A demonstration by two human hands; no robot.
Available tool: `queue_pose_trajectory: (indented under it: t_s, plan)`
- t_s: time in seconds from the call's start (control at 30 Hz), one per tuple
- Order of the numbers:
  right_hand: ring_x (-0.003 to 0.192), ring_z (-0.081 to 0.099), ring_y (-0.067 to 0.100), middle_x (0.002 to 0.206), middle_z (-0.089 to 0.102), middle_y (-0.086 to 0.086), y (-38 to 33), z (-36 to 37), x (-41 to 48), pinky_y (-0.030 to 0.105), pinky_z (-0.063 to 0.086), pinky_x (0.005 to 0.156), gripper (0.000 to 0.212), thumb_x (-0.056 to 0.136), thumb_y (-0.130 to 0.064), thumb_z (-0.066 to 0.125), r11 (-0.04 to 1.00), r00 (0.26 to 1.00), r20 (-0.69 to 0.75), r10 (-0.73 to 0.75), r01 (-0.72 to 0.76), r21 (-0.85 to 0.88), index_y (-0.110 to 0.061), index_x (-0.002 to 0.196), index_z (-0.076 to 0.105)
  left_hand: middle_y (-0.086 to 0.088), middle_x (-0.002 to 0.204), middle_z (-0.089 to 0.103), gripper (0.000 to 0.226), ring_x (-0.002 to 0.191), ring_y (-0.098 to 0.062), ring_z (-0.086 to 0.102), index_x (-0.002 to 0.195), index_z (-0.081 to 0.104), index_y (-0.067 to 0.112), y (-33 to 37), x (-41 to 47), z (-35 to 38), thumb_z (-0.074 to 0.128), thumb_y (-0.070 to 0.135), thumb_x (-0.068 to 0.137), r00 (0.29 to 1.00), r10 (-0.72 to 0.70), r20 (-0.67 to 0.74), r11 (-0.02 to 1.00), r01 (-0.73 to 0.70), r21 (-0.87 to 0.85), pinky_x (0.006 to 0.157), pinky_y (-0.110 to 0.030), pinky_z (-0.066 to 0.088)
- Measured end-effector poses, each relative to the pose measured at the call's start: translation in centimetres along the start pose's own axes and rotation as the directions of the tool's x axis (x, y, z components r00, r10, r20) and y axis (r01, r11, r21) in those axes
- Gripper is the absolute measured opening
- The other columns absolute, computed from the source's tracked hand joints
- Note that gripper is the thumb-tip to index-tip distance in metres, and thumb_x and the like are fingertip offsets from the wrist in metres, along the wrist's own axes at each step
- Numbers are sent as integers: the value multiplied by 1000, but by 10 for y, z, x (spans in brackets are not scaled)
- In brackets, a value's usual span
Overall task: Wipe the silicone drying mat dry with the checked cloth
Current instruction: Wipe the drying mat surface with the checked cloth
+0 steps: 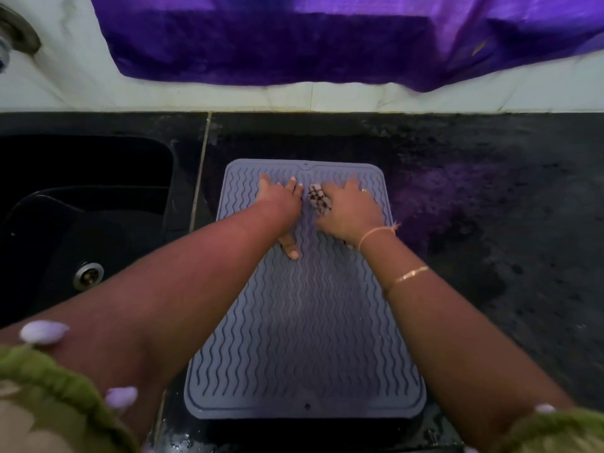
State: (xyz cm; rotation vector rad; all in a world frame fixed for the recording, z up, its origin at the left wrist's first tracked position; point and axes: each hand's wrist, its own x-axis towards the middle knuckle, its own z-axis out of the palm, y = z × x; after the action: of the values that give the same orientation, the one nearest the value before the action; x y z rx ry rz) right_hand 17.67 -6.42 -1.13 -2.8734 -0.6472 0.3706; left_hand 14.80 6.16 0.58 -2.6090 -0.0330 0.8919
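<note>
A grey silicone drying mat with wavy ridges lies lengthwise on the black counter. Both my hands are on its far end. My left hand presses flat on the mat with fingers spread and the thumb pointing back toward me. My right hand holds the bunched checked cloth against the mat. Only a small brown-and-white part of the cloth shows beside the fingers, and the rest is under the hand.
A black sink with a metal drain sits left of the mat. The black counter stretches to the right. A purple cloth hangs over the white tiled wall behind. A tap base is at the top left.
</note>
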Motion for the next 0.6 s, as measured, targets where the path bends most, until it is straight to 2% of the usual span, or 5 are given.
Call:
queue_pose_trajectory:
  t_s: [0.07,0.3,0.43,0.53,0.6]
  plan:
    - [109,52,39,122,45,14,0,8,-30,39,47,82,55,79,-37,62,997,997,-22,-67,67,-23,-26,130,44,-12,160,-9,141,147,-31,13,151,-11,4,-1,-2,1,71,71,58,1000,6,-8,1000,-6,-13,115,-57,7]
    - [104,54,23,112,51,1,14,18,-142,31,46,78,50,75,-40,64,964,948,177,-264,265,18,-29,122,48,-9,161,-7,139,147,-31,10,152,-10,9,0,-14,7,68,75,57,998,-30,-55,997,26,-72,115,-61,3]
    - [96,59,17,101,58,-2,18,2,-154,35,51,83,34,75,-21,70,932,931,290,-223,116,344,-17,109,63,-10,156,24,112,140,-32,31,152,11,12,5,-35,22,68,63,70,981,-58,-186,988,29,-155,112,-65,1]
    - [90,61,11,96,63,-8,17,-19,-127,27,50,79,28,77,-9,69,826,992,80,-94,33,562,-19,103,65,-7,144,41,77,130,-28,44,145,29,17,2,-58,43,62,51,84,945,19,-326,963,-105,-248,113,-57,16]
    - [91,60,14,99,65,-1,16,-25,-99,26,47,80,33,77,-8,69,836,999,-41,3,21,548,-16,109,65,-5,144,39,78,128,-26,44,146,27,23,-2,-74,56,65,48,82,941,107,-320,927,-211,-310,107,-48,31]
